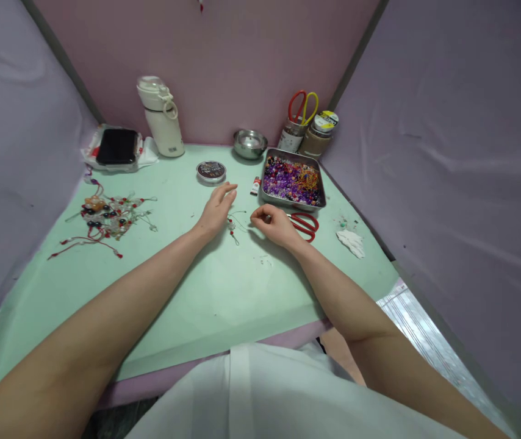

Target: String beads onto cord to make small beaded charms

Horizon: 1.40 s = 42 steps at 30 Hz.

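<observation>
My left hand [217, 208] rests on the mat with its fingers stretched out, open, and appears to hold nothing. Beside its palm lies a small beaded cord [232, 227] with red and clear beads, a loop at its lower end and thin loose strands. My right hand [271, 223] is closed in a pinch just right of those strands; whatever sits between its fingertips is too small to make out. Red-handled scissors [305, 225] lie partly behind the right hand, their blades hidden by it.
A metal tray [293, 206] of purple beads and orange cord stands behind my right hand. Further back are a steel bowl [250, 145], round tin [211, 172], jars [290, 138] and white bottle [164, 128]. Beaded strings [109, 218] lie left, crumpled tissue [351, 242] right.
</observation>
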Each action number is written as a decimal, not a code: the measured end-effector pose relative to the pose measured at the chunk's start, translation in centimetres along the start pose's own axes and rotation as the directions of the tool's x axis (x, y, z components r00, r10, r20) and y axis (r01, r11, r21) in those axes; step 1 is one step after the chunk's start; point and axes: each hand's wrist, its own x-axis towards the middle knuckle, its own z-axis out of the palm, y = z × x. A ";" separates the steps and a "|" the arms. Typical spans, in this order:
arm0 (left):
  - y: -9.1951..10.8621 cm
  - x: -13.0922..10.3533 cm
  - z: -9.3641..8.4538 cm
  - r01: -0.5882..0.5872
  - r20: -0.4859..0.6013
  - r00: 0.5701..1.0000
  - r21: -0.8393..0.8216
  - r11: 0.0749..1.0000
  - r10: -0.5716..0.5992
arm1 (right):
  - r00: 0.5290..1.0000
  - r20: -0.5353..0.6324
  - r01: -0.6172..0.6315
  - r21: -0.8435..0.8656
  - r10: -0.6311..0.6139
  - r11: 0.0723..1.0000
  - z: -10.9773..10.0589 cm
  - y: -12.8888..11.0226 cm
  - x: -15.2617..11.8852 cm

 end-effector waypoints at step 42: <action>1.2 -3.1 2.5 -0.049 0.253 0.967 0.045 0.998 0.036 | 0.984 -0.041 0.172 -0.071 -0.175 0.982 -1.6 1.1 0.4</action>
